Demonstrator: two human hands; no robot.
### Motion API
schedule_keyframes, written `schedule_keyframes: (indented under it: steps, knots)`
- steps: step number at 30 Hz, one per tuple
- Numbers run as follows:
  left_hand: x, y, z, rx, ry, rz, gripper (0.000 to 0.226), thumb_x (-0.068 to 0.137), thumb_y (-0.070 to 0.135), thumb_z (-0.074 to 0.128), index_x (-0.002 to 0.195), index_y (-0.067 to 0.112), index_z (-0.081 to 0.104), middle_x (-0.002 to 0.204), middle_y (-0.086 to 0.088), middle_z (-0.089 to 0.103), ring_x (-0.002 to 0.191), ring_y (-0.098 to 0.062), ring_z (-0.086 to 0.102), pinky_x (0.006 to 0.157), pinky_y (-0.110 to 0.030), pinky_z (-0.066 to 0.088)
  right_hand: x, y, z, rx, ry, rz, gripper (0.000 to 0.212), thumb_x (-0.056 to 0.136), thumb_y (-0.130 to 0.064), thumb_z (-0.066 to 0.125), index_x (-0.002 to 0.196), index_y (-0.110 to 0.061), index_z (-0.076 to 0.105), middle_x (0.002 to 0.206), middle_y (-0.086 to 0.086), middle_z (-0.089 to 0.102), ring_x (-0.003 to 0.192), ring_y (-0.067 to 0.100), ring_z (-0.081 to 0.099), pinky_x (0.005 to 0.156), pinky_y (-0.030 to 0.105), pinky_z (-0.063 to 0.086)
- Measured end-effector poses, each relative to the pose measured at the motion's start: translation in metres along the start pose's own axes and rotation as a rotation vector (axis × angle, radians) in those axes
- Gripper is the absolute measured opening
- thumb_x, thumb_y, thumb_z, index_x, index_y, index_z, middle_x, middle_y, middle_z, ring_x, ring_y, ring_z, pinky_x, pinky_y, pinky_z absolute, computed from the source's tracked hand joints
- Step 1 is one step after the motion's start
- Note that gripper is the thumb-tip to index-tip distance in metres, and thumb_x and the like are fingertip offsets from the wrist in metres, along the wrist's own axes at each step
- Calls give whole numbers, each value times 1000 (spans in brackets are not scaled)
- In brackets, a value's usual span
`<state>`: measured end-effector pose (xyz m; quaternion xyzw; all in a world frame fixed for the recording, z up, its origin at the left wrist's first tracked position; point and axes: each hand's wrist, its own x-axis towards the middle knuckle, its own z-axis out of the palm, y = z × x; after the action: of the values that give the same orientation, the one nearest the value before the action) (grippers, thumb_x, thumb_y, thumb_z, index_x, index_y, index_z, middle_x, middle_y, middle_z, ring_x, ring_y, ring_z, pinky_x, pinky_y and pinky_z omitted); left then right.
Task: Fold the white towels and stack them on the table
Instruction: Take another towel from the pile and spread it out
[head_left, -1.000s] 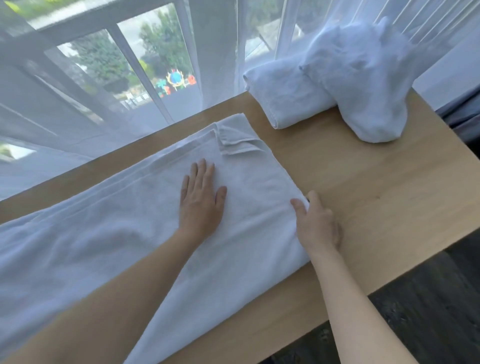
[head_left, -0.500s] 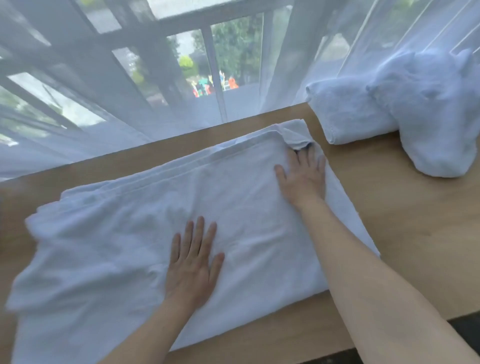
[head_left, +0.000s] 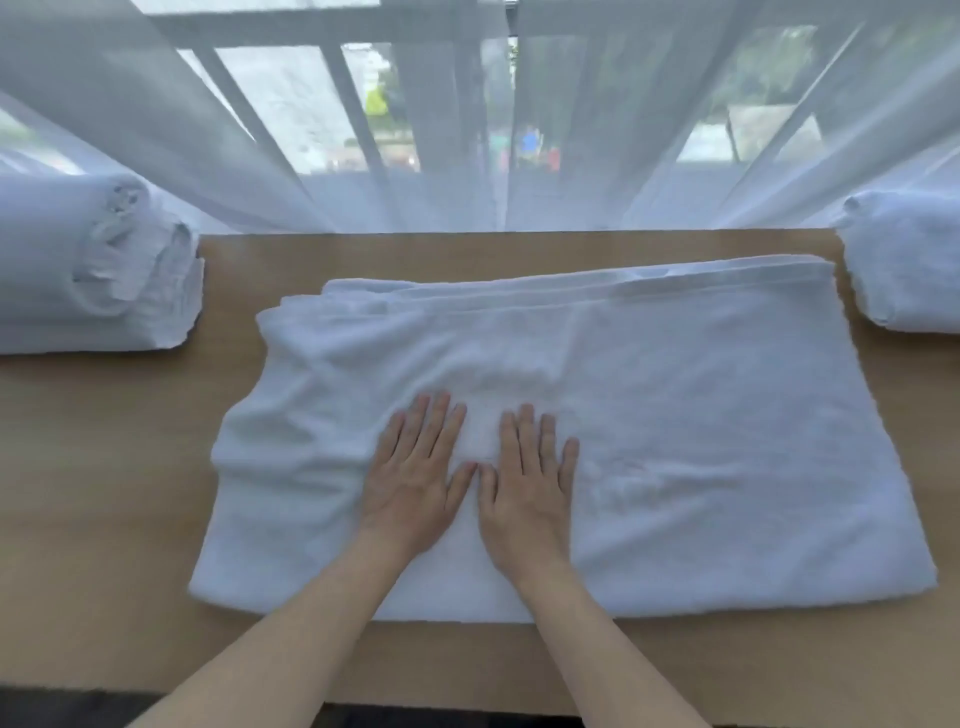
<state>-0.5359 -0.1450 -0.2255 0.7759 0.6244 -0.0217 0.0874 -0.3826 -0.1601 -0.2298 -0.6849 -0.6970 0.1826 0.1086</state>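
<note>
Head view: the left hand (head_left: 415, 478) and right hand (head_left: 527, 486) lie flat, fingers straight (thumbs nearly touching), pressing a partly folded white towel (head_left: 675, 431) spread on the wooden worktop (head_left: 104, 467). Folded towels (head_left: 88, 270) sit at the far left, another towel bundle (head_left: 909, 260) at the far right, both before a sheer curtain (head_left: 467, 130).

A big white towel (head_left: 649, 441) lies folded flat across the middle of the table (head_left: 104, 467), layered edges along the far side, left end rumpled and wrinkled. At the left edge sits a stack of folded towels (head_left: 93, 270). Another folded towel (head_left: 904, 260) rests at the far right, apart from the big one.
</note>
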Motion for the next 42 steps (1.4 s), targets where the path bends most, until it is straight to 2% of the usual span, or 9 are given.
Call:
schedule_keyframes:
  steps: [8, 12, 15, 18, 22, 25, 29, 36, 42]
  knots:
    - [-46, -140, -30, -47, -9, -173, 65, 102, 56, 23, 160, 33, 9, 169, 7, -1, 155, -22, 0, 123, -44, -4, -18, -118, 49, -70, -81, -94, 63, 105, -45, 25, 161, -17, 15, 169, 2, 8, 156, 24, -2, 123, 56, 2]
    - [-37, -174, -42, -514, 35, -587, 77, 95, 65, 41, 158, 27, 18, 162, -1, 28, 147, -30, 23, 119, -45, 19, -18, -135, 62, -135, -80, -44, 64, 105, -46, 19, 161, -18, 10, 169, -1, 1, 156, 20, -7, 123, 58, 0]
    - [-9, -182, -61, -987, 104, -768, 53, 97, 47, 56, 141, 19, 47, 119, 9, 59, 118, -19, 52, 92, -31, 40, -17, -135, 64, -170, -51, -24, 65, 103, -46, 22, 161, -19, 14, 169, -1, 6, 156, 20, -3, 123, 58, 2]
    - [25, -179, -78, -1581, -146, -895, 36, 95, 52, 53, 100, 19, 66, 90, 5, 66, 92, -19, 62, 70, -30, 48, -16, -135, 63, -173, -18, -14, 63, 102, -45, 25, 160, -20, 22, 168, -2, 13, 156, 20, 3, 123, 57, 5]
    - [51, -174, -90, -1781, -505, -755, 77, 85, 80, 49, 119, 13, 69, 120, -5, 70, 110, -24, 66, 89, -37, 52, -16, -136, 64, -149, 67, -10, 61, 101, -40, 29, 157, -16, 33, 165, 0, 26, 155, 19, 14, 123, 57, 12]
    - [55, -169, -105, -1713, -706, -588, 70, 84, 70, 60, 128, 16, 67, 122, -11, 71, 115, -27, 67, 103, -41, 49, -17, -135, 65, -132, 96, -12, 60, 100, -38, 30, 156, -14, 35, 163, -2, 29, 154, 18, 17, 123, 57, 12]
    - [64, -163, -108, -1818, -688, -470, 58, 83, 42, 76, 130, 10, 65, 125, -15, 69, 116, -30, 66, 101, -42, 53, -15, -135, 65, -145, 72, 1, 59, 101, -41, 28, 156, -19, 35, 164, -3, 27, 155, 17, 15, 123, 56, 11]
    - [70, -175, -108, -1920, -716, -388, 69, 70, 41, 87, 128, 9, 66, 130, -17, 66, 118, -31, 65, 99, -42, 54, -15, -135, 65, -142, 71, 4, 60, 101, -41, 28, 156, -19, 35, 164, -3, 27, 154, 18, 16, 123, 55, 11]
    - [81, -189, -142, -1443, -496, -206, 44, 78, 30, 85, 116, 14, 71, 114, -3, 75, 109, -21, 70, 101, -47, 53, -14, -134, 66, -139, 54, 11, 60, 100, -40, 30, 156, -20, 34, 165, -3, 25, 155, 18, 15, 123, 56, 11]
